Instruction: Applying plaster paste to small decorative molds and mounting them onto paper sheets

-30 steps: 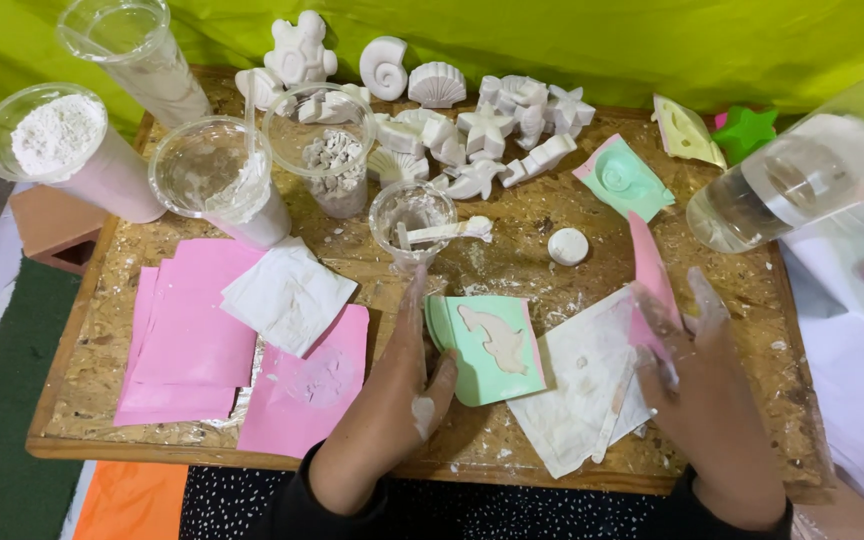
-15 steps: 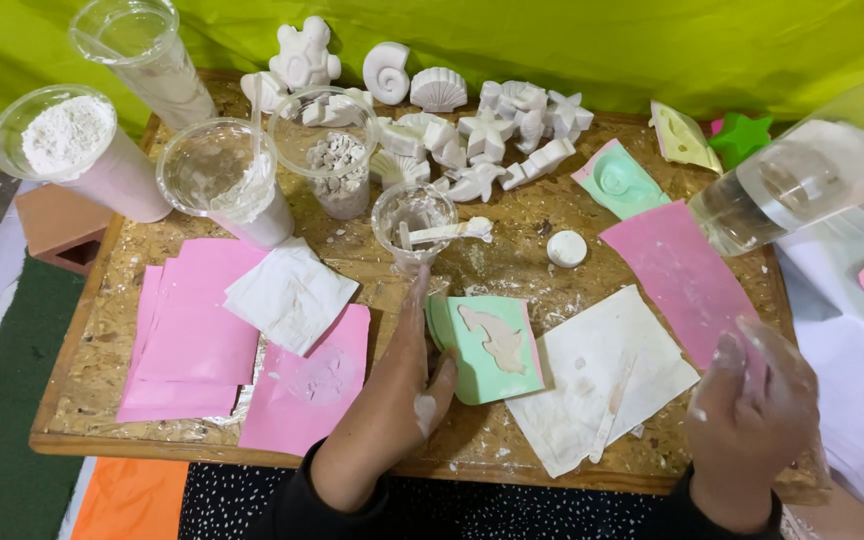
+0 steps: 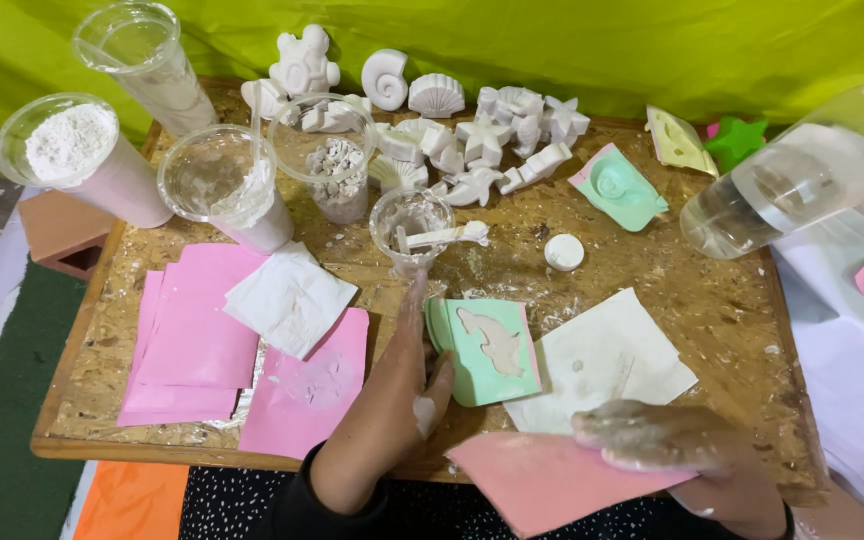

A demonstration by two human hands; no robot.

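Item, as I see it: mint-green rubber mould with white dolphin cast (image 3: 487, 348), long axis toward me, steadied by my half-open left hand (image 3: 402, 390); right hand (image 3: 657, 440) apparently pinching pink paper sheet (image 3: 542, 480).

The pink sheet (image 3: 552, 480) runs off the bottom edge, and the right hand (image 3: 657, 445) lies on top of it, so the part under the hand is hidden. The left hand (image 3: 402, 385) covers the left side of the green mold (image 3: 487, 350), and its arm is cut off at the bottom. The clear bottle (image 3: 802, 180) is blurry and goes out at the right edge, and the tall cup (image 3: 147, 65) is cut at the top.
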